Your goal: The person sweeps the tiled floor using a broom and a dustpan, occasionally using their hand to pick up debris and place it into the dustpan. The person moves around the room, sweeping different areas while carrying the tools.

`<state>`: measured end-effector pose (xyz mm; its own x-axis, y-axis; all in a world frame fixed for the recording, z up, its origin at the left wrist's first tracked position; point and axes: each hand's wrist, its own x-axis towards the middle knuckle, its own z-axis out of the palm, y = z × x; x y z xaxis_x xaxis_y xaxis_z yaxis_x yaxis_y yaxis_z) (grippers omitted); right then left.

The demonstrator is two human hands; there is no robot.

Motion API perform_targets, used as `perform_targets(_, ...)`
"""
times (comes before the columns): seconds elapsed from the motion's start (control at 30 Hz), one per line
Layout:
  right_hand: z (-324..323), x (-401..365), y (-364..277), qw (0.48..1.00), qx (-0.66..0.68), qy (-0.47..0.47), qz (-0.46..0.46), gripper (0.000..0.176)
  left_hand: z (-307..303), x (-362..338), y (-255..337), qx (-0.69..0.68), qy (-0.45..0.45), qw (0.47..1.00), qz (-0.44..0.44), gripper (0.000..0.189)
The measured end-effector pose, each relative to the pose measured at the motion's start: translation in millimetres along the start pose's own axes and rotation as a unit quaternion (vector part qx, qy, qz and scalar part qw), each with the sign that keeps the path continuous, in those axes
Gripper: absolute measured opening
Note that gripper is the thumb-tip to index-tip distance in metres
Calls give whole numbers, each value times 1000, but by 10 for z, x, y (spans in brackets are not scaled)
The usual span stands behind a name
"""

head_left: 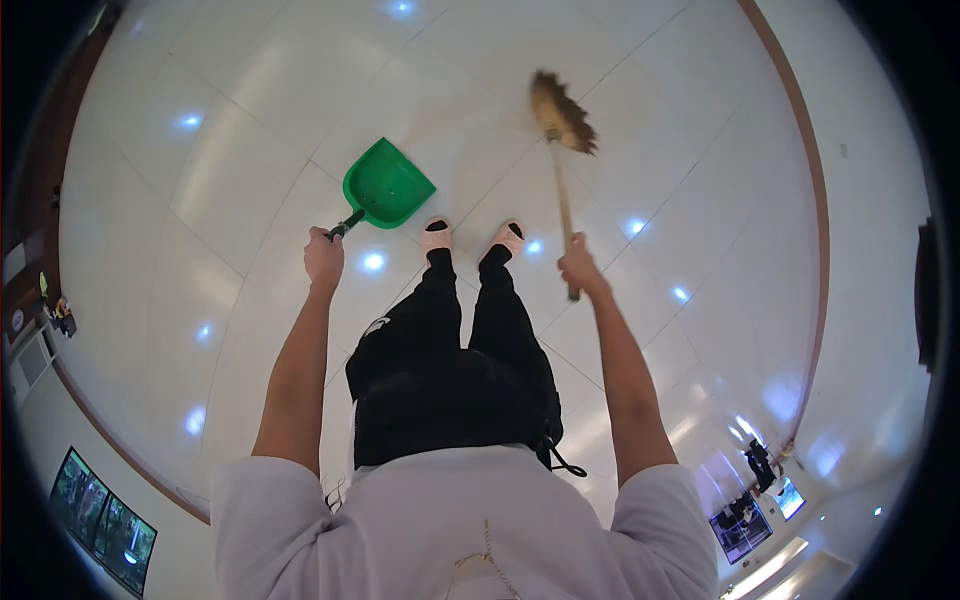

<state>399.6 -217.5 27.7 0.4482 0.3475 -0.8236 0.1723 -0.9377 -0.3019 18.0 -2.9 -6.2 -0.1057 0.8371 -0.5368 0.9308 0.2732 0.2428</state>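
A green dustpan (390, 185) hangs or rests just above the pale tiled floor, left of my feet, its wide edge turned to the upper right. My left hand (323, 258) is closed round its dark handle. On the other side, my right hand (578, 264) grips the wooden handle of a broom (563, 190). The broom's brown bristle head (562, 113) is at the far end, above and right of my feet, slightly blurred. Whether the bristles touch the floor I cannot tell.
Glossy floor tiles (450, 120) reflect several lights. My feet in pink slippers (437, 238) stand between the tools. A brown border strip (805, 130) curves along the right. Screens (103, 520) are at the lower left, and a person (765, 468) in dark clothing appears at the lower right.
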Motion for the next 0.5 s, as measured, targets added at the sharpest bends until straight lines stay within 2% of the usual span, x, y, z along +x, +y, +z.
perform_targets(0.03,160,-83,22,999,-14,-37,9,53,33,21,18,-1,-1,1000,-1,25)
perform_targets(0.13,578,-600,-218,992,-29,-123,-8,56,59,148,-23,3,6,1000,10,25)
perform_targets(0.27,515,-997,-313,984,-19,-178,-28,55,28,112,130,34,12,999,-1,25)
perform_targets(0.3,330,-989,-319,963,122,-241,22,51,35,117,148,48,21,999,-1,26)
perform_targets(0.33,139,-1019,-327,915,259,-299,71,48,52,142,133,47,20,999,-2,26)
perform_targets(0.4,-186,-1137,-286,871,367,-317,72,58,48,292,-9,48,4,999,0,25)
perform_targets(0.5,-546,-1349,71,900,341,-263,69,61,142,501,-279,22,4,1000,-18,24)
